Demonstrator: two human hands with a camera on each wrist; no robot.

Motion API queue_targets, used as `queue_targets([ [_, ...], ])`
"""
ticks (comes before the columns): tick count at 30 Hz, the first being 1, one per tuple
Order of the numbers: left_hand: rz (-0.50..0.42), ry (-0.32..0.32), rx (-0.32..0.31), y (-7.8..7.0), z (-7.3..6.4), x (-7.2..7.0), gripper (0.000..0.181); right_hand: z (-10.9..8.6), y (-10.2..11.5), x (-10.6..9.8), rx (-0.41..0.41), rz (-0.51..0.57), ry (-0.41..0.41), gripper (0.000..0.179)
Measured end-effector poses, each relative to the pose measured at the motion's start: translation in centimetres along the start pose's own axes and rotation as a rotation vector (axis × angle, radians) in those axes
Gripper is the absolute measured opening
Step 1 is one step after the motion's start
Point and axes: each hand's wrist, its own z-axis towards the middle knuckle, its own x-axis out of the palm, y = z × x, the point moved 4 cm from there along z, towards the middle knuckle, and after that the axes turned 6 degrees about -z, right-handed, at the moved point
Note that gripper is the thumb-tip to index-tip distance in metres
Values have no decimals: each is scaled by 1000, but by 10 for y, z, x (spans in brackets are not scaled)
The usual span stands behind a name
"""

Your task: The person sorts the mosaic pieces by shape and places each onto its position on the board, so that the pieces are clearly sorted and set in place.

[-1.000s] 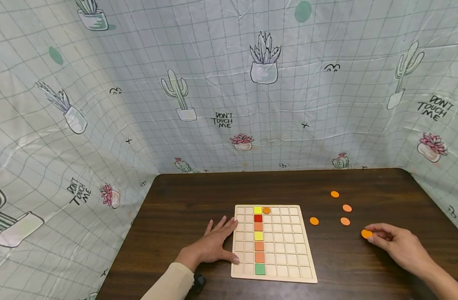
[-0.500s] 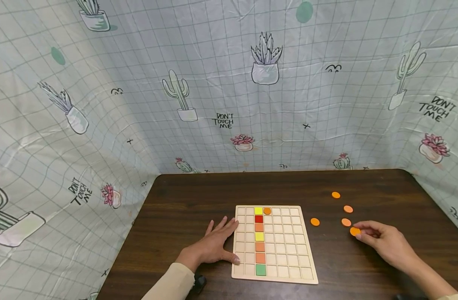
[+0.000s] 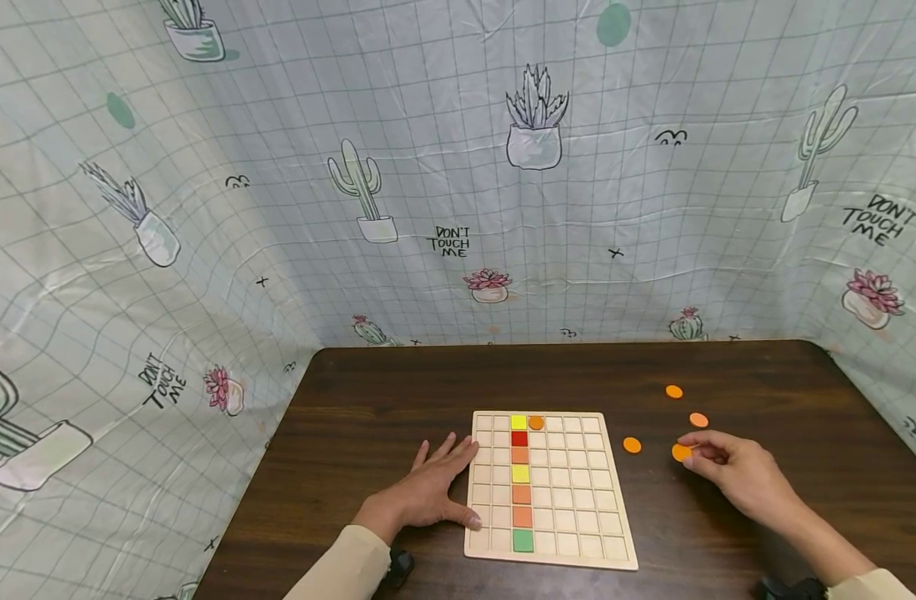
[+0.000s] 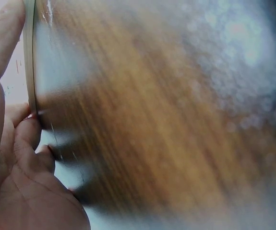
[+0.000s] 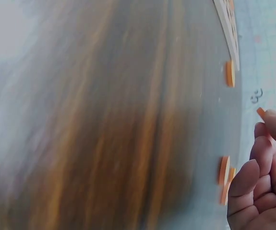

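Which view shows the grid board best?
The head view: nearly all of the grid board shows, the left hand covering only some edge. Left wrist catches mainly its thin side; right wrist, just a slanted sliver at the top.

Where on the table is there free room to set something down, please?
Bare table lies between the board and the curtain, and left of the left hand. Nearer the front, the patch between board and right forearm is free. It is crowded right of the board's far half: loose discs and the right hand.
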Motion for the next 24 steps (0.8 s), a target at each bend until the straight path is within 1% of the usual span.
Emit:
queue_targets([
  [7, 4, -1, -1, 0, 0, 0, 110, 7, 17, 10, -11, 48, 3, 26],
  [12, 8, -1, -1, -1, 0, -1, 110, 13, 31, 18, -22, 94, 18, 27],
  [19, 15, -1, -7, -2, -1, -1, 110, 20, 54, 32, -14, 167, 45, 24],
  [24, 4, 3, -11, -1, -1, 0, 109, 25, 69, 41, -40, 204, 55, 24],
])
